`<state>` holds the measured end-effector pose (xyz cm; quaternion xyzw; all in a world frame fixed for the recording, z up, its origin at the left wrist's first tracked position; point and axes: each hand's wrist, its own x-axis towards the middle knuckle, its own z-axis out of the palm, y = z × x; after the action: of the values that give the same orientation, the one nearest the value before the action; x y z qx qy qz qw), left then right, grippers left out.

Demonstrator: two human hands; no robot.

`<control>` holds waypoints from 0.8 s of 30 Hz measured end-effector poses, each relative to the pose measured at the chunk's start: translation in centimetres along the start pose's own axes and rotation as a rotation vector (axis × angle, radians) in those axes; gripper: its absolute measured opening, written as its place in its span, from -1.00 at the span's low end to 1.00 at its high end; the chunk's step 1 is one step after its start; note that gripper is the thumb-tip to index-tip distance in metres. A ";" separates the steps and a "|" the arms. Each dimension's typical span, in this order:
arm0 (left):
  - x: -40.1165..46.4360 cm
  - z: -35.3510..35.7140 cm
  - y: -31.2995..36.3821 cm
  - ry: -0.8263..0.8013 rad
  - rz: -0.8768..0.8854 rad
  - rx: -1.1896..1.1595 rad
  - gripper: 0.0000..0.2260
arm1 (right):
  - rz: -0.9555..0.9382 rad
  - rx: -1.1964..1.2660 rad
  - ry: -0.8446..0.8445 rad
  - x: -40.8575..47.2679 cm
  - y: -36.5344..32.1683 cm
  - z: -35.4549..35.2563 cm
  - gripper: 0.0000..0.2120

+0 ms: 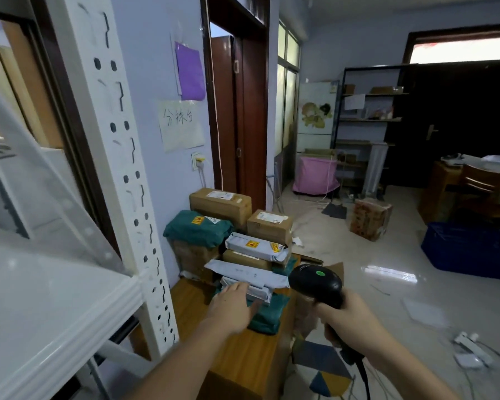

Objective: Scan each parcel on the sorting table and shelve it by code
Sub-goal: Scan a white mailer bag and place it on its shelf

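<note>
Left hand (pixel 232 307) on grey parcel (pixel 250 277) at table (pixel 243 359) edge.

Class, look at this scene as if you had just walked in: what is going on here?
A person is sorting parcels piled on a wooden table. The right hand grips a black barcode scanner. The left hand, fingers straight, reaches onto a grey mailing bag at the near edge of the pile. Behind it lie more bags and cardboard boxes. A white metal shelf stands to the left.
</note>
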<state>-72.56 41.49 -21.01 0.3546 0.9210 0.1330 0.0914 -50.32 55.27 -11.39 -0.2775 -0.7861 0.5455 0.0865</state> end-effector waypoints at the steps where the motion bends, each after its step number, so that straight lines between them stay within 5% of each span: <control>1: 1.1 0.2 -0.3 -0.011 0.001 -0.002 -0.38 | -0.007 -0.009 0.006 1.2 0.0 0.0 -0.88; 15: 14.3 4.3 -1.6 -0.043 -0.166 -0.088 -0.41 | -0.032 -0.087 -0.022 16.7 1.5 -1.6 -0.76; 24: 22.9 9.2 -2.2 -0.085 -0.541 -0.311 -0.38 | -0.080 -0.179 -0.244 30.0 3.8 -3.9 -0.86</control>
<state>-88.28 57.08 -32.09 0.0837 0.9459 0.2282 0.2151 -72.18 75.30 -18.31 -0.1843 -0.8465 0.4992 -0.0130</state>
